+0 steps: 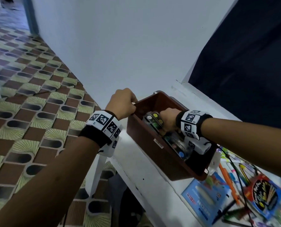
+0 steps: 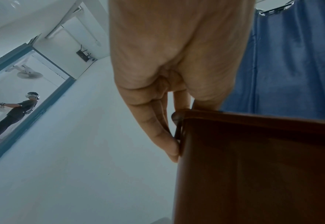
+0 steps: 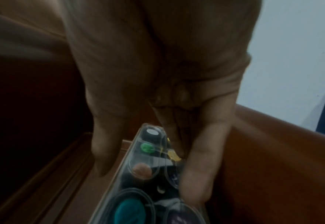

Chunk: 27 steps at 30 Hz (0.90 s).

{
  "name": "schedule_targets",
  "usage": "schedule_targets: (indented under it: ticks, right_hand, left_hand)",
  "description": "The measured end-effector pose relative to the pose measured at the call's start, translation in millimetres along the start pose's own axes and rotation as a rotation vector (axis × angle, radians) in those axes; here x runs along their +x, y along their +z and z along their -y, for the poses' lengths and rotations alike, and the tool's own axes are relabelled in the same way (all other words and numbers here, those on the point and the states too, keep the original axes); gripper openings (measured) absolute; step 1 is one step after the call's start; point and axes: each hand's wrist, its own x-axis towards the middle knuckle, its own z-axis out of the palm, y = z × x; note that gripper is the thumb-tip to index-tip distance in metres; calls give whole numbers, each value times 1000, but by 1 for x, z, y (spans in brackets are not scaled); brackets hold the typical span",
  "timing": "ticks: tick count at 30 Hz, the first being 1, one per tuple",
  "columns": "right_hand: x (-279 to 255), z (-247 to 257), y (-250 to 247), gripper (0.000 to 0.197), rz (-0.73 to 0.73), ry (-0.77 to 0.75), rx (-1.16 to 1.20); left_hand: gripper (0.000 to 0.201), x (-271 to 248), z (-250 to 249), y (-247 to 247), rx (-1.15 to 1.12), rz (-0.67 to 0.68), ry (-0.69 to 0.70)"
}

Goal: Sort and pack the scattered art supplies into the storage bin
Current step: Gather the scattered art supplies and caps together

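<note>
The bin (image 1: 154, 145), a brown plastic box, sits on the white table (image 1: 146, 171) near the table's far left corner, close to the pale wall (image 1: 120, 46). The left hand (image 1: 122, 103) grips the bin's left rim at the far corner, fingers curled over the edge; in the left wrist view the fingers (image 2: 158, 131) lie down the outside of the bin wall (image 2: 253, 166) with the thumb tucked over the rim. The right hand (image 1: 168, 117) is down inside the bin, holding a clear paint case (image 1: 153, 120) with coloured wells. In the right wrist view the thumb (image 3: 102, 151) sits on one side of the case (image 3: 146, 159) and the fingers (image 3: 200, 174) on the other, so the hand is narrowly closed round it; green, orange, teal and purple wells show through the clear lid. A second clear case (image 1: 177, 145) lies in the bin nearer its front end, partly under the right wrist band (image 1: 190, 123).

On the table in front of the bin, towards its right end, lies the loose pile: a blue box (image 1: 203, 197) touching the bin's front corner, orange markers (image 1: 228, 181), a red and blue pack (image 1: 262, 195), and more pens too blurred to name. A dark curtain (image 1: 251, 54) hangs behind the bin to its right. Patterned floor tiles (image 1: 30, 95) spread left of the bin
</note>
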Motion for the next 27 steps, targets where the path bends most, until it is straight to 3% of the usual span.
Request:
schedule_targets:
  ticks: [4,8,11,15,20,23,27]
  right_hand:
    - [6,3,8,46,0,-73,-123]
    - [17,4,18,31,-21,-158,-233]
    - [19,6,17,32,-39,-176,-250]
    - [11,2,12,42,23,-189,-214]
    - [-3,-19,15,37,-63,-185,-88]
    - [-27,-34,7,41,-120,-205,66]
    - [-80,-61,4,48,-198,-256,191]
  left_hand:
    - [32,-2,0,1,-17,-7,4]
    - [35,-2,-1,2,-22,0,3]
    - [39,-1,-2,4,8,2,10]
    - [42,-2,-2,7,10,-22,2]
    - [37,-4,-5,8,55,-24,-19]
    - [33,-8,-11,9,206,-32,-35]
    - [29,-20,-43,16,310,-144,-3]
